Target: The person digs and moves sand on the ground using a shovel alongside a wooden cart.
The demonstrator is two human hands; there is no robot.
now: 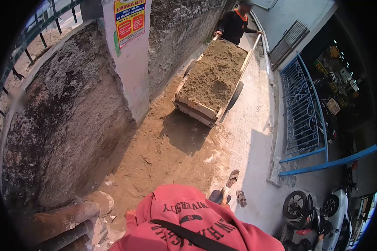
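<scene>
My left hand (130, 212) shows only in small part beside the red sleeve, low in the view; its fingers are mostly hidden. At the front of the red hoodie (184, 213), my right hand (225, 206) is closed on a pale wooden handle (225, 195), with most of the hand hidden by the hoodie. A dark object lies beside that handle, too hidden to name. Loose sand (155, 167) covers the ground ahead. Beyond it stands a wooden cart (197, 109) heaped with sand (218, 67). A co-worker (234, 23) in dark clothes grips the cart's two shafts.
A rough wall (67, 121) runs along the left, with a poster (130, 21) on its pillar. Pipes (67, 217) lie low left. Sandals (233, 178) rest on the paving. A blue gate (301, 108) and parked motorbikes (299, 213) are at the right.
</scene>
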